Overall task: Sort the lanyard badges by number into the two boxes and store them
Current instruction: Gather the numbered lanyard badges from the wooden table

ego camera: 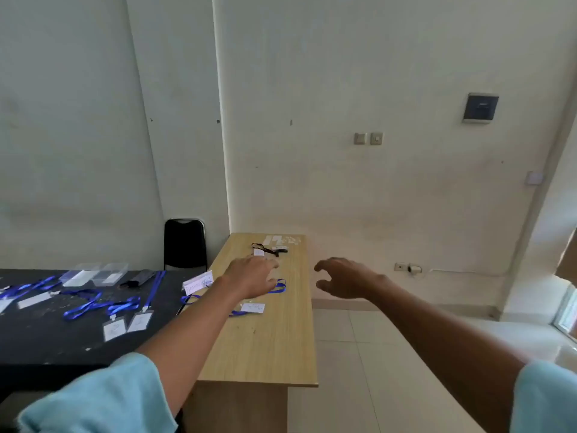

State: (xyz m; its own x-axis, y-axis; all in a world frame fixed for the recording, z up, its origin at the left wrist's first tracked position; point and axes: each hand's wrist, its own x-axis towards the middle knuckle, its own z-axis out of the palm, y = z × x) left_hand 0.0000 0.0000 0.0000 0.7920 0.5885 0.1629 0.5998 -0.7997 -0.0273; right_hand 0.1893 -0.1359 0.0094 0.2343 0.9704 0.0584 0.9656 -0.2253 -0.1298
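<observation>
Two clear boxes (pixel 81 274) side by side on black table (pixel 46 345); contents unclear

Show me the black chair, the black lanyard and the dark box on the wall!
black chair (pixel 184 242), head view, middle of its backrest.
black lanyard (pixel 266 249), head view, on its strap.
dark wall panel (pixel 480 108), head view, centre of its face.
</observation>
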